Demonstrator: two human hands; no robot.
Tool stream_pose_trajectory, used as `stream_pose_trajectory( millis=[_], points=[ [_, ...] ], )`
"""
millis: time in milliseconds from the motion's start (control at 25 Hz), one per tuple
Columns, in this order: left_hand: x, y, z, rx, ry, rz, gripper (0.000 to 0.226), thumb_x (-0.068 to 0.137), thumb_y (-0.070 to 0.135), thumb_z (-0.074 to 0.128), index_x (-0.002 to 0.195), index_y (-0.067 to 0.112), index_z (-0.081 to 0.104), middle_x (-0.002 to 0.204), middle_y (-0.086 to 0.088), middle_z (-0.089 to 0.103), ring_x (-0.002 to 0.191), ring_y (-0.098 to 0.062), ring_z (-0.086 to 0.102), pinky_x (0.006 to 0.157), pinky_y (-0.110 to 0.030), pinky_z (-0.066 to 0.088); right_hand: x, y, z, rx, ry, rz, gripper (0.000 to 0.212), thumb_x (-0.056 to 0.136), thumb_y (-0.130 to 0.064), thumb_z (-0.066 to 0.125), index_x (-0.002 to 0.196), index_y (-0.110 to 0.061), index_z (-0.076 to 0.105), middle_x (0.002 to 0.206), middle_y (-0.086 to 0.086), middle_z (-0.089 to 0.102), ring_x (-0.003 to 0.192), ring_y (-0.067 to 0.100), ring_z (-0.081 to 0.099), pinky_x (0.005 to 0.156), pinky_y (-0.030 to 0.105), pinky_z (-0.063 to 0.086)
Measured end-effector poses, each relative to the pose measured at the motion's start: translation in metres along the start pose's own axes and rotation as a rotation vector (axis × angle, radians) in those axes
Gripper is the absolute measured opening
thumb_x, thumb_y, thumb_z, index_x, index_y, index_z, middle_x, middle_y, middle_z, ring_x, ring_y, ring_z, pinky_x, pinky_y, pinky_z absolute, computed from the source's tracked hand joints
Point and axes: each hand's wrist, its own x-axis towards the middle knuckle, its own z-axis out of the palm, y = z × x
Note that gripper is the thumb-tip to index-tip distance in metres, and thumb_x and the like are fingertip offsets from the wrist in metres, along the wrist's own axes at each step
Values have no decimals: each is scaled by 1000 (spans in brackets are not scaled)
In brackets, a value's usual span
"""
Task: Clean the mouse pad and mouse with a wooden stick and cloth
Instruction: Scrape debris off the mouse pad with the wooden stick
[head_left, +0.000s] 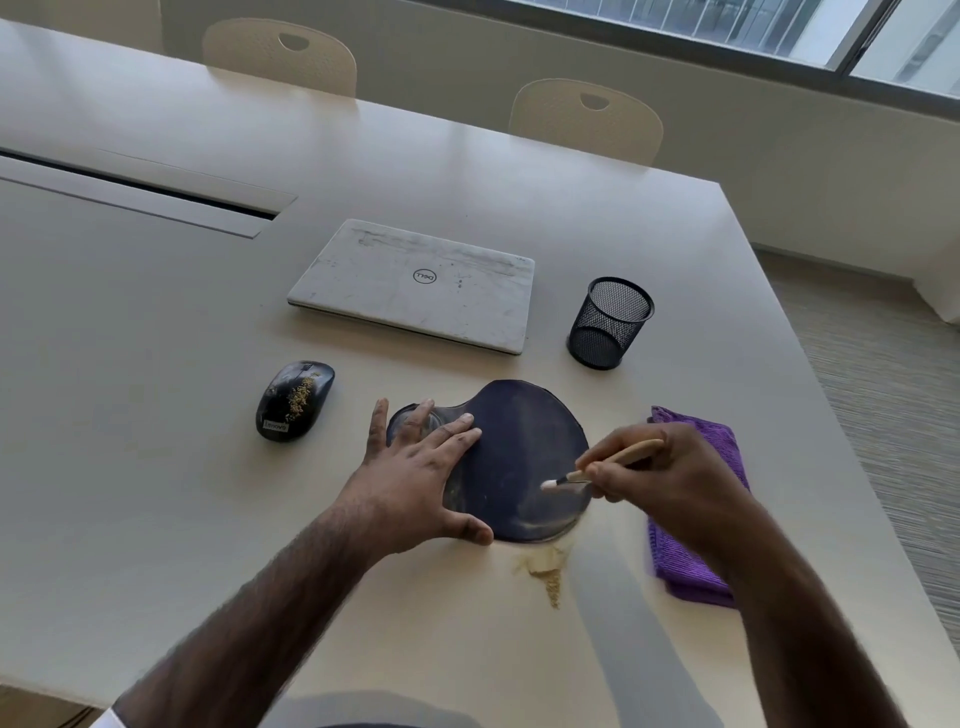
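A dark blue mouse pad (524, 447) with a gel wrist rest lies on the table in front of me. My left hand (421, 467) presses flat on its left side, fingers spread over the wrist rest. My right hand (660, 478) pinches a wooden stick (613, 460) with a white tip that touches the pad's right part. A small heap of tan crumbs (548, 574) sits on the table just below the pad's near edge. A black mouse (294, 401) with tan crumbs on its back lies to the left. A folded purple cloth (696, 551) lies under my right hand.
A shut white laptop (415, 283) lies behind the pad. A black mesh pen cup (609, 323) stands to its right. The table's right edge (852, 467) runs close past the cloth. Two chairs (584, 122) stand at the far side.
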Motion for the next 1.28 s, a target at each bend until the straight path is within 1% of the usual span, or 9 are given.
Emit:
stream_pose_trajectory(
  millis=[120, 200, 360, 560, 720, 880, 1080, 1200, 1280],
  points=[
    [0, 0, 0, 9, 2, -1, 118, 66, 95, 40, 159, 35, -1, 166, 19, -8, 148, -16, -29, 112, -60, -26, -7, 1, 16, -99, -59, 9, 16, 86, -10, 76, 76, -21, 80, 70, -4, 76, 64, 7, 69, 60, 26, 57],
    [-1, 0, 0, 9, -4, -3, 118, 66, 95, 40, 159, 36, -1, 166, 19, -8, 148, -16, -29, 112, -60, -26, -14, -1, 18, -149, -145, 19, 16, 86, -12, 77, 75, -23, 79, 72, -8, 75, 66, 4, 69, 60, 20, 55],
    [0, -1, 0, 11, -4, 0, 118, 65, 95, 40, 159, 36, 0, 166, 19, -8, 148, -17, -29, 112, -60, -26, -9, -1, 11, -131, -22, 15, 19, 86, -7, 74, 74, -21, 79, 69, -11, 75, 62, 0, 67, 57, 13, 49],
    [0, 0, -1, 10, 0, -1, 118, 65, 95, 40, 159, 36, 0, 166, 19, -7, 149, -16, -28, 112, -59, -27, -18, -1, 19, -179, -127, 30, 16, 85, -12, 75, 73, -22, 78, 72, -9, 75, 65, 4, 69, 60, 19, 55],
    [0, 0, -1, 6, -4, 0, 118, 66, 95, 41, 159, 35, 0, 166, 18, -7, 149, -16, -28, 112, -58, -28, -17, 0, 10, -215, -16, 16, 18, 84, -9, 73, 70, -19, 77, 66, -7, 72, 59, 3, 63, 55, 20, 51],
    [0, 1, -1, 13, 0, -4, 118, 66, 94, 41, 159, 35, 0, 166, 19, -7, 149, -16, -28, 112, -59, -26, -27, -11, 31, -290, -132, -26, 13, 86, -14, 73, 74, -19, 76, 71, -2, 72, 70, 12, 69, 63, 25, 57],
    [0, 0, 0, 11, -12, -8, 119, 65, 95, 39, 159, 35, -1, 166, 18, -8, 149, -17, -28, 112, -60, -27, -22, -11, 23, -224, -26, -34, 17, 85, -10, 74, 70, -18, 75, 68, -4, 72, 57, 3, 62, 53, 17, 50],
    [0, 0, 1, 12, -8, -8, 119, 64, 95, 38, 159, 35, -2, 166, 19, -9, 149, -17, -28, 112, -59, -27, -25, -14, 36, -280, -90, -36, 15, 85, -15, 73, 71, -20, 74, 69, -2, 72, 64, 10, 67, 58, 27, 56],
    [0, 0, 0, 9, -10, -9, 119, 65, 94, 39, 159, 35, -2, 166, 19, -9, 149, -17, -28, 112, -59, -27, -24, -13, 34, -254, -95, -10, 14, 86, -17, 74, 72, -20, 75, 70, -3, 74, 66, 10, 69, 61, 29, 57]
  ],
)
